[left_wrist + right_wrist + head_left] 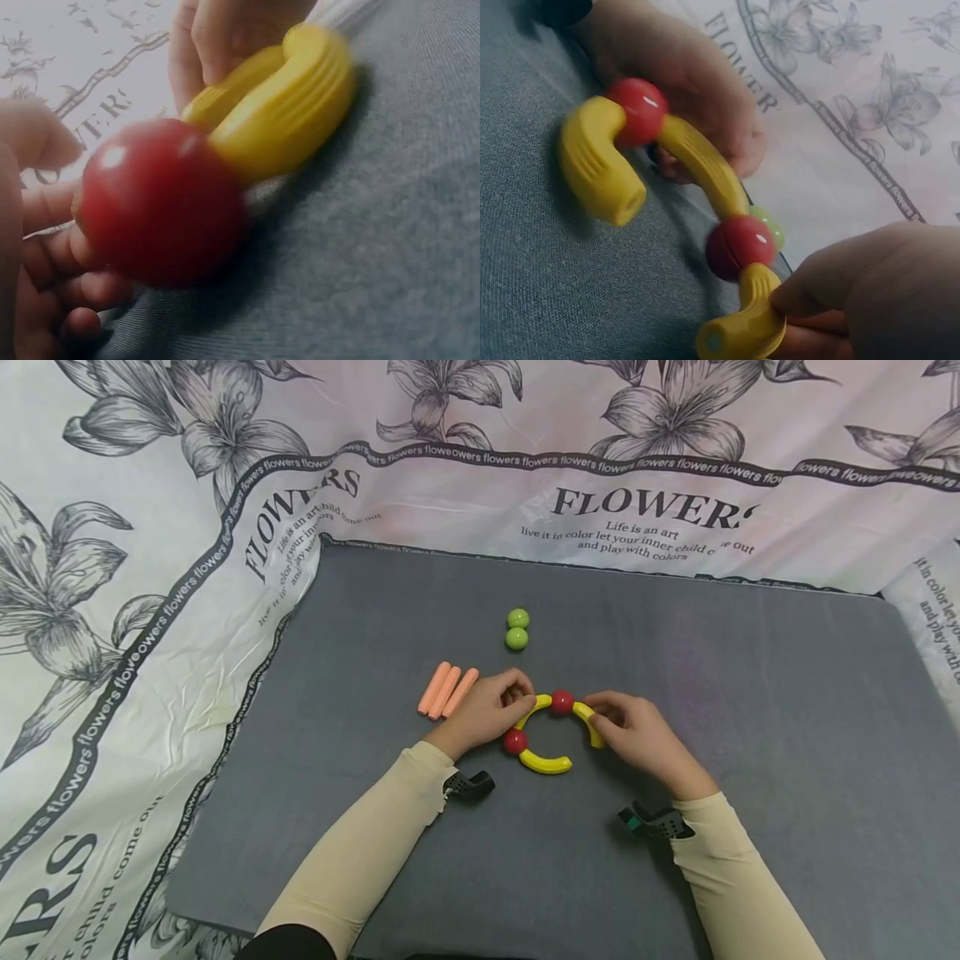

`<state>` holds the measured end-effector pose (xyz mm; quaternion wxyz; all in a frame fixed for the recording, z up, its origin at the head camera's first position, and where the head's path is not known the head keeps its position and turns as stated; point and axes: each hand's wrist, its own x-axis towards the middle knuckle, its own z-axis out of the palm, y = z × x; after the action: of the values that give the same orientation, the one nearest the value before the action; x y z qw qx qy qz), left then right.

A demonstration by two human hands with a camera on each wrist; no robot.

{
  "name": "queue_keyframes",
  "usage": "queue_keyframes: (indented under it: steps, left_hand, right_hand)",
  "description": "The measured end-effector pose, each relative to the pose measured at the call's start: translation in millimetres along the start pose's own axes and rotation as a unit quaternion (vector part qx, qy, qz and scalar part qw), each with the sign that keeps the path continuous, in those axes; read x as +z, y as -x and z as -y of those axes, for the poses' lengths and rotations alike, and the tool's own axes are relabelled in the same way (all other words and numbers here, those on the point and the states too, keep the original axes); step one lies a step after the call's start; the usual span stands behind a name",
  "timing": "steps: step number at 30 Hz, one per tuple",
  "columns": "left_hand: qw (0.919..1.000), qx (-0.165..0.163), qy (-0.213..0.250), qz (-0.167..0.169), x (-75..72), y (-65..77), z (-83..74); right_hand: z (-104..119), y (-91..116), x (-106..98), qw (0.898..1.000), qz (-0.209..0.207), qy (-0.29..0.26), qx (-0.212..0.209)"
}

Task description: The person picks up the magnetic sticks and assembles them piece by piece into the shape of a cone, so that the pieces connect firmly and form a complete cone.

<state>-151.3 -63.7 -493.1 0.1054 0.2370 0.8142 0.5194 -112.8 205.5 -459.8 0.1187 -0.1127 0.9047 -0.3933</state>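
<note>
A chain of yellow curved rods and two red balls forms an open ring in the head view. One red ball point(562, 702) joins the upper-left curved rod point(538, 702) to the right curved rod point(588, 720). The other red ball point(515, 742) links the upper-left rod to the lower curved rod point(546, 763), whose far end is free. My left hand point(483, 714) grips the upper-left rod from outside the ring; the red ball point(165, 202) partly hides its fingers in the left wrist view. My right hand point(637, 735) pinches the right rod point(754, 322) between thumb and fingers.
Three orange sticks point(446, 690) lie beside my left hand. Two green balls point(517, 628) touch each other farther back on the grey mat point(787, 710). A white flower-printed cloth point(480, 502) borders the mat behind and at left.
</note>
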Motion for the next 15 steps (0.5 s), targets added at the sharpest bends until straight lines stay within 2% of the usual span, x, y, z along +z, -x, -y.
queue_keyframes:
  steps: [10,15]
  left_hand:
    - [0.9989,-0.003,-0.035,0.032,-3.0,-1.1,-1.2]
    - [0.9984,-0.003,-0.025,0.050,-2.6,-0.8,-1.4]
  right_hand:
    - [5,-10,5,0.998,0.030,-0.019,-0.042]
    - [9,-18,9,0.997,0.049,-0.020,-0.060]
